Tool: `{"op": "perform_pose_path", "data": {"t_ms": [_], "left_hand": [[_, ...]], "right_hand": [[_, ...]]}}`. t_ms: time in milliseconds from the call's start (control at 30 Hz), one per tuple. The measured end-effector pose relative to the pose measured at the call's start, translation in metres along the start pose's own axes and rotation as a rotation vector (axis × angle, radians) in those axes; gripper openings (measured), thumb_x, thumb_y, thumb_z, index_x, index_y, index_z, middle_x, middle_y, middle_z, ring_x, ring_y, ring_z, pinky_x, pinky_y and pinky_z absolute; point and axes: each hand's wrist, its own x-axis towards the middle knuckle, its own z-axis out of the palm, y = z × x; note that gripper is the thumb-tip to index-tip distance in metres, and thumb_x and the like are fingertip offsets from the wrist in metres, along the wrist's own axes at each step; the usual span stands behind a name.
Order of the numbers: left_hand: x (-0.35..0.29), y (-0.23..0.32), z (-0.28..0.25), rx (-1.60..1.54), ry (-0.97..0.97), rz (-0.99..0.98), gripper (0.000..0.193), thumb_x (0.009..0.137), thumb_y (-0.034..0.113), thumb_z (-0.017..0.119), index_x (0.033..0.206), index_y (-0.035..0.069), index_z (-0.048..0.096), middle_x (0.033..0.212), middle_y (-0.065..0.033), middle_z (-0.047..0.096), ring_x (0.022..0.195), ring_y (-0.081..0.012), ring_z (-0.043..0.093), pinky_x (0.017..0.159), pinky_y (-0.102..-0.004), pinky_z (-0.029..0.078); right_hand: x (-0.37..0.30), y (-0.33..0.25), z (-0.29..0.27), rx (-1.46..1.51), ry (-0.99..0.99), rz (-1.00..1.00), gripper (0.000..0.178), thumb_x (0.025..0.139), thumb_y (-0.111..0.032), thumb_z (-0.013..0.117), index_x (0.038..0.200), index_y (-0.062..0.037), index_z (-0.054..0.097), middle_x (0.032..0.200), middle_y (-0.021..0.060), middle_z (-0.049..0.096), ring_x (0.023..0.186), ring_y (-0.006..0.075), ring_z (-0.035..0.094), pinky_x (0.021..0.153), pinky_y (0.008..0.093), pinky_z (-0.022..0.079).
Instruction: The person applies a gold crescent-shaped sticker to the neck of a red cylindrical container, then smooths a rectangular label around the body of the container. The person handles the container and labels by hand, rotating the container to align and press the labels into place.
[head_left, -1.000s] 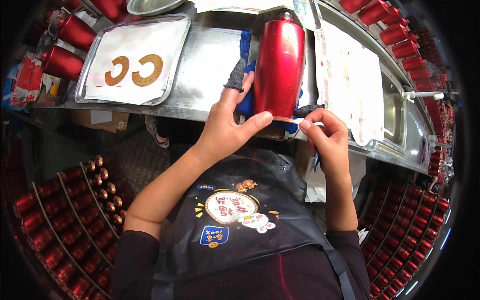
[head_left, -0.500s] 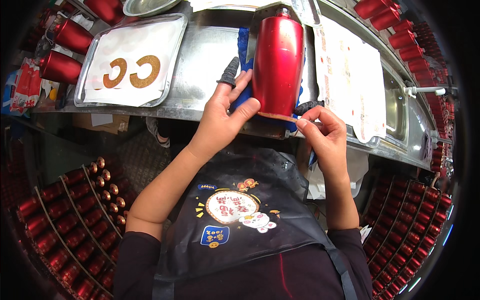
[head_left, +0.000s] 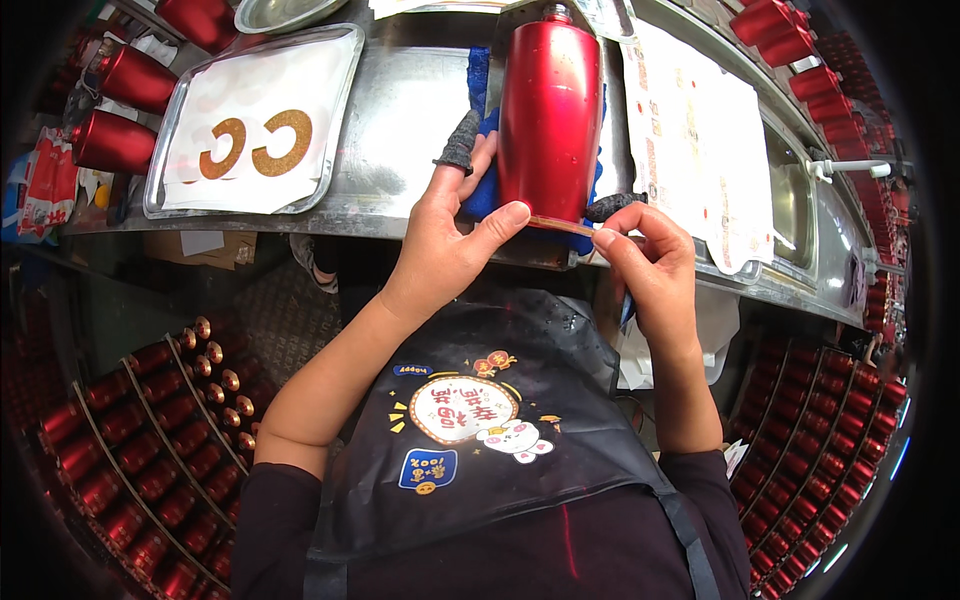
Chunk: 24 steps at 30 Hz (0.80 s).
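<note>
A glossy red bottle lies on a blue cloth, its neck pointing away and its base towards me. Along the base edge runs a thin gold strip. My left hand rests against the bottle's left side, its thumb pressing the strip's left end at the base. A dark cover sits on its index finger. My right hand pinches the strip's right end between thumb and a finger; its index finger, also in a dark cover, touches the bottle's lower right side.
On the left, a metal tray holds white sheets with gold C-shaped decals. White printed sheets lie on the right beside a metal basin. Racks of red bottles stand low on both sides. More red bottles lie at the far left.
My left thumb has slid a little right onto the strip at the bottle's base. The strip now looks straighter; my right hand keeps its pinch. The whole view has shifted slightly.
</note>
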Motion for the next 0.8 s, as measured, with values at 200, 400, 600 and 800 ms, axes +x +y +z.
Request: {"op": "perform_pose_path", "data": {"t_ms": [200, 400, 600, 800], "left_hand": [[-0.0005, 0.0041, -0.0022, -0.128, -0.010, -0.037, 0.075, 0.096, 0.014, 0.069, 0.153, -0.007, 0.024, 0.156, -0.0255, 0.038, 0.148, -0.0276, 0.035, 0.118, -0.0368, 0.030], [0.0008, 0.0055, -0.0077, -0.343, 0.014, -0.152, 0.059, 0.100, 0.008, 0.060, 0.150, -0.002, 0.029, 0.161, -0.0228, 0.031, 0.146, -0.0249, 0.036, 0.118, -0.0382, 0.033], [-0.0003, 0.0005, -0.0012, -0.137, -0.010, -0.070, 0.075, 0.094, 0.014, 0.073, 0.148, -0.011, 0.027, 0.155, -0.0302, 0.035, 0.150, -0.0295, 0.030, 0.121, -0.0386, 0.026], [0.0006, -0.0008, -0.0032, -0.179, -0.005, -0.075, 0.074, 0.092, 0.015, 0.075, 0.146, -0.010, 0.031, 0.155, -0.0314, 0.035, 0.151, -0.0304, 0.028, 0.121, -0.0390, 0.025]], "right_hand": [[0.0031, 0.0047, 0.0021, -0.014, 0.031, -0.078, 0.011, 0.090, -0.009, 0.069, 0.082, -0.0039, 0.063, 0.070, -0.0042, 0.056, 0.048, 0.0004, 0.046, 0.044, 0.0180, 0.032], [0.0026, 0.0068, 0.0024, -0.005, 0.022, -0.072, 0.012, 0.090, -0.010, 0.069, 0.083, -0.0038, 0.063, 0.068, -0.0043, 0.055, 0.048, 0.0004, 0.046, 0.044, 0.0180, 0.032], [0.0024, 0.0046, 0.0049, -0.003, 0.025, -0.086, 0.012, 0.090, -0.009, 0.070, 0.083, -0.0035, 0.062, 0.068, -0.0043, 0.055, 0.048, 0.0005, 0.045, 0.044, 0.0179, 0.032], [0.0005, -0.0009, 0.0026, -0.011, 0.001, -0.028, 0.011, 0.091, -0.006, 0.069, 0.084, 0.0012, 0.063, 0.084, -0.0013, 0.059, 0.066, 0.0009, 0.053, 0.058, 0.0180, 0.036]]}}
